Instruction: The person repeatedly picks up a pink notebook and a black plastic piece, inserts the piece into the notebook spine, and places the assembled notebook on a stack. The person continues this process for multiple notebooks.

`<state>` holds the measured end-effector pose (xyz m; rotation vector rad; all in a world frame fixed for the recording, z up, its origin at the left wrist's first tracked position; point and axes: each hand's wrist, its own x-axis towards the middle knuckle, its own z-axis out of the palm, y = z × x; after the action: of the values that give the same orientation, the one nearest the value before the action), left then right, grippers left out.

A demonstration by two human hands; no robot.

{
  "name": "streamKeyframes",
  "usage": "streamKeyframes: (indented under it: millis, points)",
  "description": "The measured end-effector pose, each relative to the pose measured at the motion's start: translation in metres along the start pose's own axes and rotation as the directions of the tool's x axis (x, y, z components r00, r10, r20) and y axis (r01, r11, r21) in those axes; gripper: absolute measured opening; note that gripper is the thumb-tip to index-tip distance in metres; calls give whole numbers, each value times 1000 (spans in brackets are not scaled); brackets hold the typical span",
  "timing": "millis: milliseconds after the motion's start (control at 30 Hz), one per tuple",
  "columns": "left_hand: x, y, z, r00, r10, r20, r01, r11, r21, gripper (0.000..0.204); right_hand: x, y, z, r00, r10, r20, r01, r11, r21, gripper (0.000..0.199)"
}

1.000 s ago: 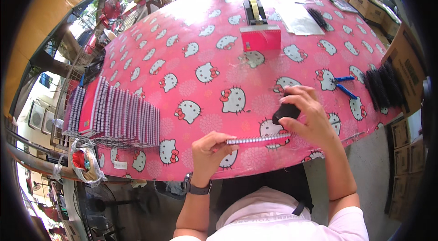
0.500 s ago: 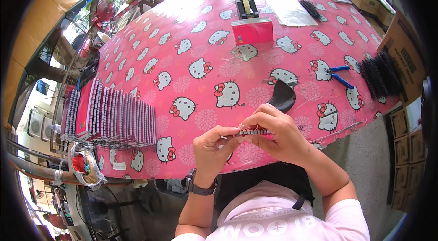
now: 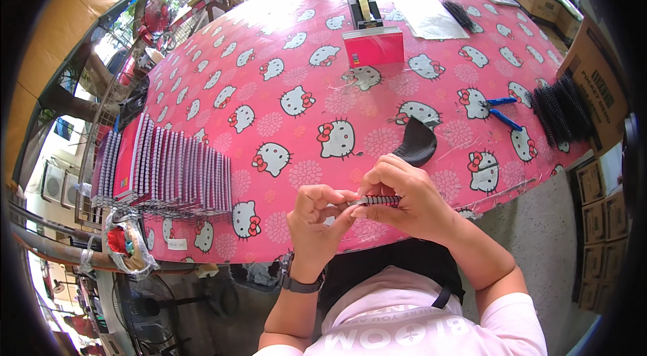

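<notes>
Near the table's front edge, my two hands hold a small spiral-bound notebook (image 3: 379, 200), seen along its edge with dark coil loops across it. My left hand (image 3: 315, 216) pinches the left end between thumb and fingertips. My right hand (image 3: 412, 196) is closed round the right part, thumb below and fingers above. Most of the notebook is hidden by my fingers. Just beyond my right hand lies a black curved, scoop-like piece (image 3: 418, 142). Farther right rest blue-handled pliers (image 3: 504, 113).
Spiral notebooks (image 3: 178, 171) stand in a row at the left. A pink notebook (image 3: 375, 50) stands upright before a tape dispenser (image 3: 364, 10). Black spiral coils (image 3: 561, 113) are heaped beside a cardboard box (image 3: 593, 86) at the right. A white sheet (image 3: 431, 18) lies at the back.
The notebook has tilted in my hands, showing more dark loops and less pink. My left fingers have curled more. A coil end that stuck out right of my right hand no longer shows.
</notes>
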<state>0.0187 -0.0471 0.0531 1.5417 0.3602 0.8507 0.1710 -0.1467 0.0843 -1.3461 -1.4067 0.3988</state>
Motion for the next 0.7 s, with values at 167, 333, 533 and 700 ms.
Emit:
streamKeyframes:
  millis: [167, 333, 533, 700]
  points:
    - [-3, 2, 2, 996, 81, 40, -82, 996, 25, 38, -2, 1, -1, 1000, -11, 5, 12, 1000, -23, 32]
    - [-3, -1, 2, 988, 140, 68, -142, 989, 36, 37, -4, -1, -4, 1000, -19, 9, 19, 999, -27, 33]
    - [-5, 1, 7, 996, 47, -81, -51, 998, -47, 36, -3, 1, 1, 991, -114, -63, 106, 987, -119, 25]
    - [-9, -1, 10, 993, 33, -110, -28, 999, 43, 36, -4, -3, 8, 983, -154, -96, 138, 978, -156, 18]
